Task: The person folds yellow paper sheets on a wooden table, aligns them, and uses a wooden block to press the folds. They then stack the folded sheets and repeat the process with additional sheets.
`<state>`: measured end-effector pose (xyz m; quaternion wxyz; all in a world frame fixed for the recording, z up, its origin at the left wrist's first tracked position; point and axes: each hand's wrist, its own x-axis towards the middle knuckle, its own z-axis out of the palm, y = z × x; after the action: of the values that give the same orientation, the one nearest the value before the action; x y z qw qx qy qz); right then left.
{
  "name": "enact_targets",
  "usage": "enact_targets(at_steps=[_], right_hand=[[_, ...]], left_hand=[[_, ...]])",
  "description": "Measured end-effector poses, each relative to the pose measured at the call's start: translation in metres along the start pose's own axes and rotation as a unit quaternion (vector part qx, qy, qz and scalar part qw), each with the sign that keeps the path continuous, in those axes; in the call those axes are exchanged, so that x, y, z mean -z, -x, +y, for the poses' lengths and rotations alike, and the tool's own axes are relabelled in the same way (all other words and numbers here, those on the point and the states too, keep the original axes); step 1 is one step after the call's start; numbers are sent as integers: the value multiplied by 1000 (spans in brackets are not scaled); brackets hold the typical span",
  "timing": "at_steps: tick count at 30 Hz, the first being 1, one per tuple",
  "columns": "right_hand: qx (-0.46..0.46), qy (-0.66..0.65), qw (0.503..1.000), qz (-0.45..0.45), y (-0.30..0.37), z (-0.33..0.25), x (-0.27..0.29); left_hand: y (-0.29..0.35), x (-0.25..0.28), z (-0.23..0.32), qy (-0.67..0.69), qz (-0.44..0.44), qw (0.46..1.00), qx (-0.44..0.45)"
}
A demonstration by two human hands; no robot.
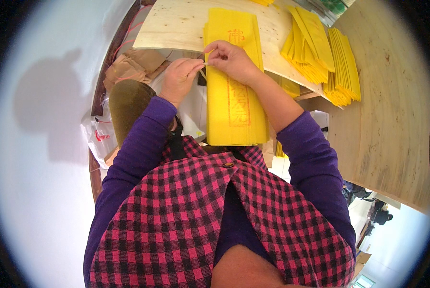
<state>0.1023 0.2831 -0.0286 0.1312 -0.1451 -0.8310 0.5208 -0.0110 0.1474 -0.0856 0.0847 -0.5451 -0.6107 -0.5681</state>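
Note:
A long stack of yellow paper sheets (218, 110) with red printing lies lengthwise before me, its far part on the wooden board and its near end reaching over my lap. At the stack's left edge my left hand (180, 78) is closed, thumb and fingertips pinching a thin pale strip (206, 64). From the right, my right hand (233, 61) crosses over the stack, its thumb and forefinger closed on the same strip while the other fingers curl. The two sets of fingertips nearly touch. What the strip is made of is too small to tell.
On the right part of the pale wooden board (176, 24) lie folded yellow paper bundles (311, 43) and another fanned bundle (342, 67). A tall wooden panel (378, 105) stands at right. Brown paper (133, 67) and a white plastic bag (99, 139) are at left.

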Motion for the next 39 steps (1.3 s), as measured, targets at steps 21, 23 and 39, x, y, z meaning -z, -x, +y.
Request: enact_targets(at_steps=[21, 23, 39], right_hand=[[-45, -45, 996, 60, 5, 2, 1], [-40, -22, 999, 21, 4, -6, 3], [-63, -71, 993, -71, -15, -25, -23]], left_hand=[[47, -32, -11, 219, -100, 901, 360], [48, -38, -6, 269, -87, 886, 369], [47, -43, -6, 340, -45, 872, 348]])
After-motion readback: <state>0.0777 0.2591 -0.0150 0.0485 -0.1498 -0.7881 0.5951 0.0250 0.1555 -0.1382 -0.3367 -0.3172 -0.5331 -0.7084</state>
